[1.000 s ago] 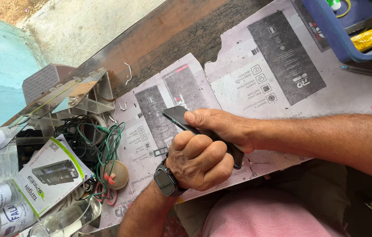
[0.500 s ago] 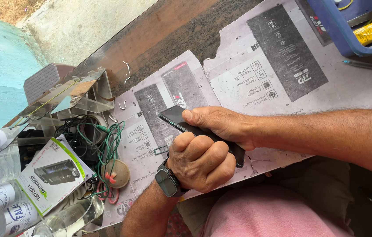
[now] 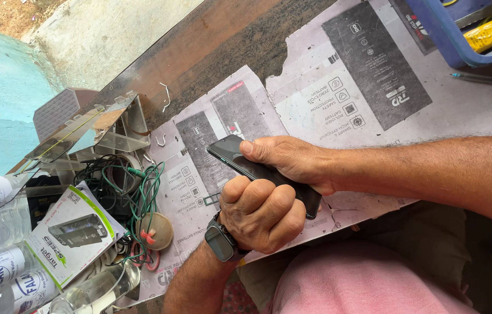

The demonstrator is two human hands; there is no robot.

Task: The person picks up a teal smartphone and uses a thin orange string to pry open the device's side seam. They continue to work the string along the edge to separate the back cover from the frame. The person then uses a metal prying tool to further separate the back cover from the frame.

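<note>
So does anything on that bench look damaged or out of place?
Yes. The printed cardboard sheet covering the bench has a ragged, torn top edge, and green wires lie in a tangled heap at the left. The dark phone, gripped by the right hand beside the left hand, shows no visible damage.

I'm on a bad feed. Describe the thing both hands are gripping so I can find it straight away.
Start at the flattened printed cardboard covering the bench, then go to its near edge where the left hand and right hand meet. Between them lies a phone, a slim black slab with a dark glossy screen. Nothing else nearby is flat, black and shiny.
</note>
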